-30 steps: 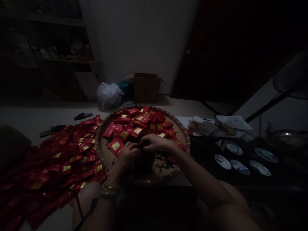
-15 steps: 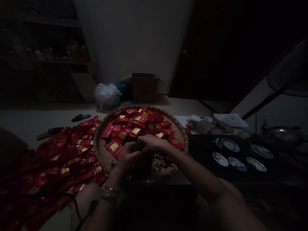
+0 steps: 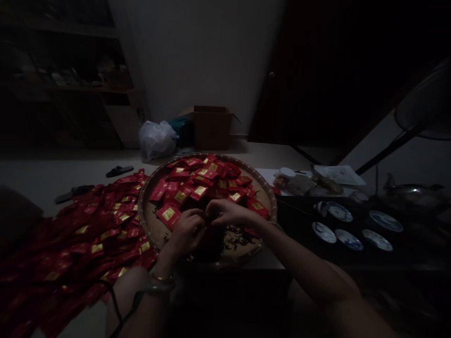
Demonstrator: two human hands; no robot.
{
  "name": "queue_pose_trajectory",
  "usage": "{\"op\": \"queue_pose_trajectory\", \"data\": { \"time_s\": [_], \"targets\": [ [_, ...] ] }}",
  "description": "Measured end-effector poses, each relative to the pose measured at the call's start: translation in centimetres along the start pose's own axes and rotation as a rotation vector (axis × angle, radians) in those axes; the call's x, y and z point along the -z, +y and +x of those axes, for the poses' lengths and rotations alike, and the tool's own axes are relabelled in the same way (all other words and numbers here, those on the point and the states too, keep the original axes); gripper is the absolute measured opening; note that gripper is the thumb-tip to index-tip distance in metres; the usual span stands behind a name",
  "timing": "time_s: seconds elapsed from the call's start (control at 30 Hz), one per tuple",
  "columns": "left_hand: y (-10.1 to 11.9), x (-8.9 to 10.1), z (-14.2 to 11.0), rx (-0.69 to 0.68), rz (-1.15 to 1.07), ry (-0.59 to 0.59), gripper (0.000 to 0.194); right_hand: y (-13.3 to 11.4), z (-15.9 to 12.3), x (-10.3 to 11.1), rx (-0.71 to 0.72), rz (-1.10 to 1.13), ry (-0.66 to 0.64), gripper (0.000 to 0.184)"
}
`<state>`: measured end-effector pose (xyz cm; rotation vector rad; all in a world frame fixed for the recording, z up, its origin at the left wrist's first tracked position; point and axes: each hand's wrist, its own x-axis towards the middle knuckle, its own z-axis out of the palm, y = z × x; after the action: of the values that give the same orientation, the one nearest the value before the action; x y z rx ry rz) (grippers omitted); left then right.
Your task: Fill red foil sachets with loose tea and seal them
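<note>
A round woven tray holds several red packets with gold labels at its far side and a dark patch of loose leaves at its near side. Both hands meet over the tray's middle. My left hand has its fingers curled, and my right hand pinches toward it; together they hold something small and dark that I cannot make out. A bracelet sits on my left wrist.
A large heap of red packets covers the floor to the left. Small blue-and-white dishes stand on a dark surface at the right. A cardboard box, a white plastic bag and slippers lie farther back.
The hands have stayed joined over the tray with only small finger movements. The view shifted slightly.
</note>
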<state>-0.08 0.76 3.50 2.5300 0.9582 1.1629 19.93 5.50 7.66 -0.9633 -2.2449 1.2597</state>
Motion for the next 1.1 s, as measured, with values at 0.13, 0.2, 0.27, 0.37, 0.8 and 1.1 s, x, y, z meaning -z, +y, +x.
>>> {"op": "queue_pose_trajectory", "data": {
  "time_s": [0.13,0.2,0.27,0.37,0.8,1.1],
  "targets": [
    [0.2,0.3,0.1,-0.01,0.022,-0.025,0.01,-0.8,-0.8,-0.5,0.052,-0.107,-0.057,0.022],
    [0.2,0.2,0.2,-0.009,0.029,-0.009,0.009,-1.2,-0.9,-0.8,0.085,-0.26,-0.141,0.019],
    [0.1,0.1,0.2,0.004,0.034,0.011,0.008,-1.5,-0.8,-1.2,0.12,-0.429,-0.228,0.016],
    [-0.1,0.2,0.0,0.011,0.014,0.003,0.007,-2.0,-0.7,-1.6,0.174,-0.555,-0.279,0.013],
    [-0.5,0.4,-0.2,0.071,-0.104,-0.054,0.011,-2.2,-1.8,-3.0,0.09,-0.698,-0.281,0.009],
    [-1.2,-0.2,-0.6,0.168,-0.228,-0.019,0.012,-1.7,-1.9,-3.0,0.006,-0.652,-0.198,0.015]
  ]
}}
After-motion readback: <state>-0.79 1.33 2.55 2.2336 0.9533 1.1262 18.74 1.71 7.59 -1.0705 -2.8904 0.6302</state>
